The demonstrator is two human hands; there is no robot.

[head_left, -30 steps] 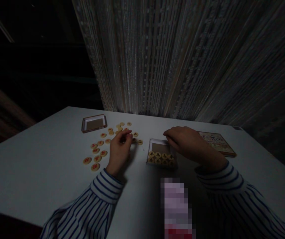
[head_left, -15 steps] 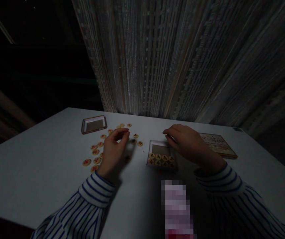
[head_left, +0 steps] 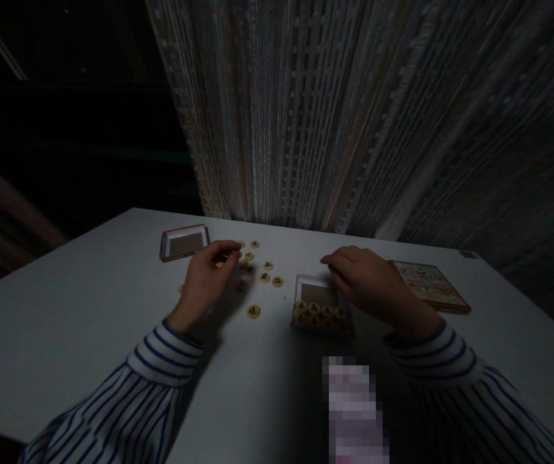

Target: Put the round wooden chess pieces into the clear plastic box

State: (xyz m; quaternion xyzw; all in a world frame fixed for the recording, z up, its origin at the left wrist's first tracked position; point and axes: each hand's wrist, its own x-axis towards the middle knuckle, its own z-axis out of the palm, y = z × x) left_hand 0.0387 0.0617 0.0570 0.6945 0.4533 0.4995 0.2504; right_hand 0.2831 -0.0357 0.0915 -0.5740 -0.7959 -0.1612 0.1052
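Left grip: the left hand (head_left: 205,283) hovers above the tabletop with thumb and fingertips (head_left: 232,247) pinched narrow; whether a disc sits between them cannot be told in this dim light.
Change: half a second ago that hand was lower and nearer the person, over the left-hand cluster of discs; it has since lifted and swung toward 12 o'clock, so that it now covers most of that cluster.
New disc: one disc (head_left: 253,311) lies alone at 4 o'clock from the left hand, on a spot that was bare a second ago; it seems to have been slid or dropped there, closer to the tray.
Loose discs: a small group (head_left: 264,277) stays scattered at 2 o'clock from the left hand, between it and the tray.
Right grip: the right hand (head_left: 371,285) has stayed put, fingers curled and resting on the tray's far right edge, steadying it; it holds nothing else.
Tray: the near tray (head_left: 316,292) holds two rows of discs (head_left: 319,313) packed along its near side, the far half bare.
Second tray: a tray (head_left: 184,241) at 11 o'clock from the left hand shows no discs inside.
Box lid: a printed lid (head_left: 427,285) lies at 3 o'clock from the right hand.
Tabletop: pale tabletop (head_left: 64,335).
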